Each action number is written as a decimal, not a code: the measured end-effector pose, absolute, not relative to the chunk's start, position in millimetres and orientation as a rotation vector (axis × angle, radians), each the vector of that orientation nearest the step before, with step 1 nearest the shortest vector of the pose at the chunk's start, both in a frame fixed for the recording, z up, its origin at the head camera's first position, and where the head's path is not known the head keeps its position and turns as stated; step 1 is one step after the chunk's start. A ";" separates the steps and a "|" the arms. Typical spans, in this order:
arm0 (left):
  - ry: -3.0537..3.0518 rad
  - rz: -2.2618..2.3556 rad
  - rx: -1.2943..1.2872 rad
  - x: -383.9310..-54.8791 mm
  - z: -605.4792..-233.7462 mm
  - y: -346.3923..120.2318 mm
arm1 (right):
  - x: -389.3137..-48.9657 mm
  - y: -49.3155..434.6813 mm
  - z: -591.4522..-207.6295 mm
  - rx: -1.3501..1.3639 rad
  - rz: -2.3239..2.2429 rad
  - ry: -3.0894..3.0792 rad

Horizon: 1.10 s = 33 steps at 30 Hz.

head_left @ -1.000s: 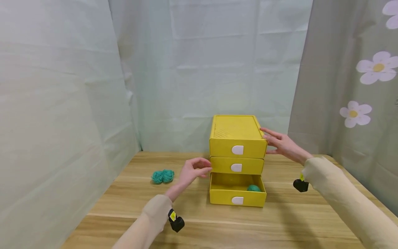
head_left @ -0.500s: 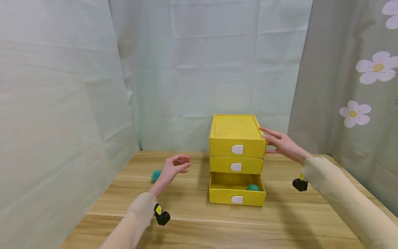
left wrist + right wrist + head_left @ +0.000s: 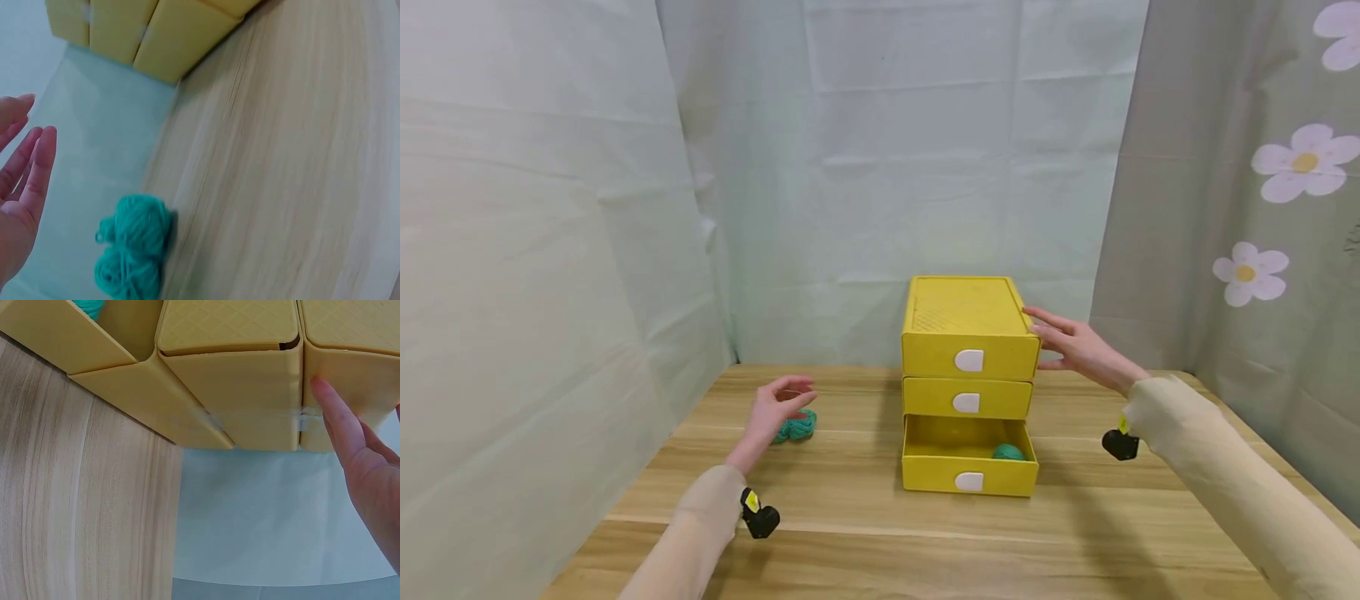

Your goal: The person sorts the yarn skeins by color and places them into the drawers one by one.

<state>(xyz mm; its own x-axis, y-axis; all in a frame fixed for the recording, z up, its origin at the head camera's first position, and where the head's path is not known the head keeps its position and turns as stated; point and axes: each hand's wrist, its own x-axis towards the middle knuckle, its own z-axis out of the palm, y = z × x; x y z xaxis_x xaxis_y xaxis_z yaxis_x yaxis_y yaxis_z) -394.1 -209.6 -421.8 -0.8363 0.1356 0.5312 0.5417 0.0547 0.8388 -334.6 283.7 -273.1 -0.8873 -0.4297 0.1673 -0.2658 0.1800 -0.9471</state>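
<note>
A yellow three-drawer box [image 3: 967,307] stands on the wooden table, its bottom drawer [image 3: 928,473] pulled out. Inside that drawer, at the right, lies a teal ball of yarn [image 3: 1008,452]. My right hand [image 3: 1075,343] rests against the box's upper right side with its fingers spread, the thumb touching the side wall in the right wrist view. To the left, my left hand [image 3: 777,408] holds nothing, its fingers loosely bent. It overlaps a pair of teal yarn balls [image 3: 800,427] on the table in the head view; the left wrist view shows both yarn balls [image 3: 137,231] apart from the fingers.
The upper two drawers are pushed in, each with a white pull tab [image 3: 968,360]. Pale cloth curtains [image 3: 880,183] hang behind and at both sides of the wooden table [image 3: 850,533].
My left hand has moved left, away from the box's front and over to the teal yarn pair. The right hand keeps its place on the box, and the bottom drawer stays pulled out.
</note>
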 end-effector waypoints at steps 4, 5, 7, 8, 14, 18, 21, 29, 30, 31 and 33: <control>-2.010 -1.827 -0.672 -423.2 -450.7 -233.9 | -333.6 283.7 -272.2 -0.688 -1.802 2.311; -2.003 -1.842 -0.675 -412.2 -441.3 -232.0 | -333.4 283.9 -272.2 -0.687 -1.803 2.312; -2.048 -1.795 -0.607 -392.0 -424.6 -227.7 | -333.4 284.1 -272.3 -0.681 -1.804 2.319; -2.077 -1.755 -0.551 -380.9 -415.6 -224.6 | -333.3 284.0 -272.3 -0.681 -1.805 2.318; -2.258 -1.546 -0.153 -339.9 -383.1 -217.3 | -335.2 283.8 -273.8 -0.685 -1.812 2.303; -2.286 -1.440 0.004 -341.4 -388.4 -223.0 | -335.7 283.5 -274.0 -0.688 -1.803 2.315; -2.325 -1.372 0.071 -342.7 -394.0 -228.2 | -335.3 283.2 -273.4 -0.684 -1.801 2.319; -2.460 -1.440 0.121 -339.0 -401.5 -235.7 | -334.7 284.2 -272.9 -0.672 -1.807 2.310; -2.472 -1.450 0.128 -339.1 -402.1 -236.0 | -334.6 284.1 -273.0 -0.671 -1.807 2.310; -2.482 -1.457 0.130 -339.6 -402.6 -236.1 | -334.5 283.8 -272.9 -0.670 -1.809 2.309; -2.501 -1.450 0.135 -340.5 -403.8 -236.3 | -334.3 282.9 -272.8 -0.668 -1.813 2.305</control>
